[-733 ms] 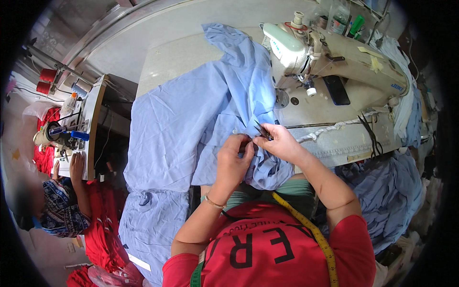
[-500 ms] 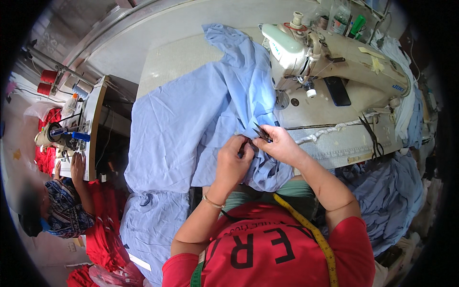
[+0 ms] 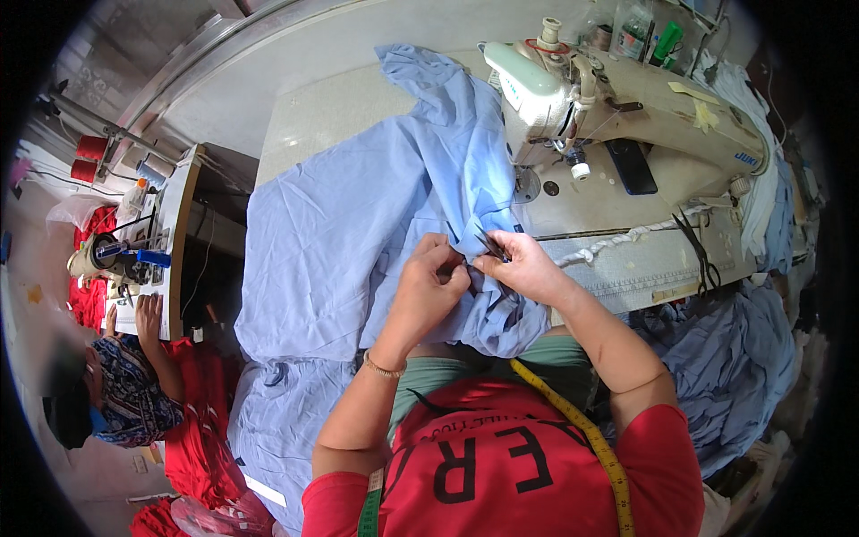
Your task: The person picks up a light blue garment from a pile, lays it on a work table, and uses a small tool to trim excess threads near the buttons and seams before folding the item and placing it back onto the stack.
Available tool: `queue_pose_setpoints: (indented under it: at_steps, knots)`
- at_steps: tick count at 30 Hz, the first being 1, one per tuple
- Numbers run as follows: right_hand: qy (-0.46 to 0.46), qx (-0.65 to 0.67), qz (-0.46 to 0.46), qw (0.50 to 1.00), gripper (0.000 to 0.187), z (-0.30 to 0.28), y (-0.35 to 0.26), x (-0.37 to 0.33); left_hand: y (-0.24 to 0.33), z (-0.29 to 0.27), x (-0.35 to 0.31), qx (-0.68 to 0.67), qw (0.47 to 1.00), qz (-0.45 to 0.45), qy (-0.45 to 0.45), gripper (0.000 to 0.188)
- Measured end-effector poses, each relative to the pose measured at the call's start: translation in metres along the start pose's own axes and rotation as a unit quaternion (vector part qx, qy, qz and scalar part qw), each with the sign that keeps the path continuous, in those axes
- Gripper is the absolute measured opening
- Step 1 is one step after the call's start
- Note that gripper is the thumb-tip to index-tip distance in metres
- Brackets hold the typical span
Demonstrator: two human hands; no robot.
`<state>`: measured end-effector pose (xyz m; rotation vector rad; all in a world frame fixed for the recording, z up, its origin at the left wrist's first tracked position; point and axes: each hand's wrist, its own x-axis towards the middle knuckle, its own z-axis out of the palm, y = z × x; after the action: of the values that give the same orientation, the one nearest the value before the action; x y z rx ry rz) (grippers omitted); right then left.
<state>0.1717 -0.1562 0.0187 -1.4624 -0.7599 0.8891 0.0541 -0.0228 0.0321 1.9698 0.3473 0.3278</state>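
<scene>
A light blue garment (image 3: 331, 215) lies spread across the sewing table, its near part bunched between my hands and hanging over the front edge. My left hand (image 3: 429, 282) is closed in a pinch at a fold of this cloth; what lies right between the fingertips is partly hidden. Close beside it, my right hand (image 3: 528, 271) grips small dark thread snips (image 3: 490, 244), their pointed blades aimed up and left over the fabric. The handle is mostly covered by my fingers.
At the right stands a sewing machine (image 3: 662, 112), with a dark phone (image 3: 631, 167) under its arm. Black scissors (image 3: 698, 253) lie near a twisted white cord (image 3: 617, 242). Blue cloth (image 3: 716, 376) is heaped at lower right. A co-worker's hand (image 3: 148, 318) rests at another machine, left.
My left hand has shifted slightly left and up, its fingers drawn a little apart from the right hand. The right hand with the snips has barely moved.
</scene>
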Motion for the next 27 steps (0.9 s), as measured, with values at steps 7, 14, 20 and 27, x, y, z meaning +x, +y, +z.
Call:
queue_pose_setpoints:
  at_steps: [7,14,20,27]
  knots:
    - [-0.021,0.053,0.086,0.995,0.020,-0.006,-0.012,-0.002,-0.022,0.008,0.001,-0.216,0.976,0.020,0.004,0.004]
    - [-0.022,0.157,0.100,0.982,0.026,-0.006,-0.010,0.001,-0.022,0.012,0.001,-0.262,0.964,0.050,0.023,0.005]
    - [0.019,0.022,0.168,0.985,0.038,-0.007,-0.022,0.008,-0.031,0.013,-0.001,-0.357,0.934,-0.016,0.000,0.003]
    - [0.174,-0.265,-0.095,0.944,0.043,-0.006,-0.023,-0.019,-0.028,0.017,-0.001,-0.347,0.936,-0.050,0.015,0.007]
